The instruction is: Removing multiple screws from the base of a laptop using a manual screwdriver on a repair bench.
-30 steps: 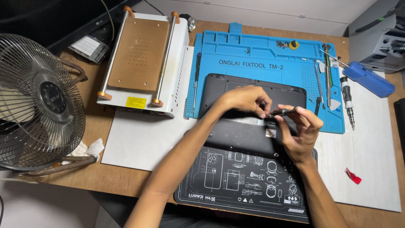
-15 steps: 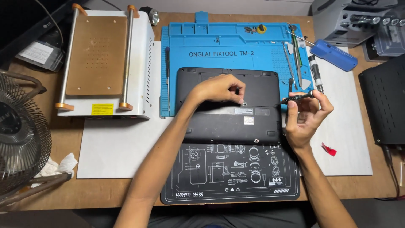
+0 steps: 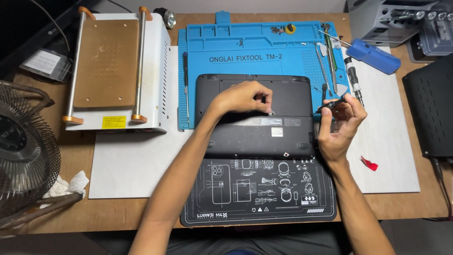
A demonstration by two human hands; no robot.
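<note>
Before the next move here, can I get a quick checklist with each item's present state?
1. Black laptop lies flat, underside up, across the mats: ok.
2. Left hand rests on its base, fingertips by a small screw spot: ok.
3. Right hand has a grip on a thin dark tool: ok.
4. Tool tip on the laptop: not ok, it is off the right edge.
5. Screw loosened or out: cannot tell.

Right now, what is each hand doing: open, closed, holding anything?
Left hand: fingers curled, resting on the black laptop, grasping nothing visible.
Right hand: closed on a thin dark tool.
</note>
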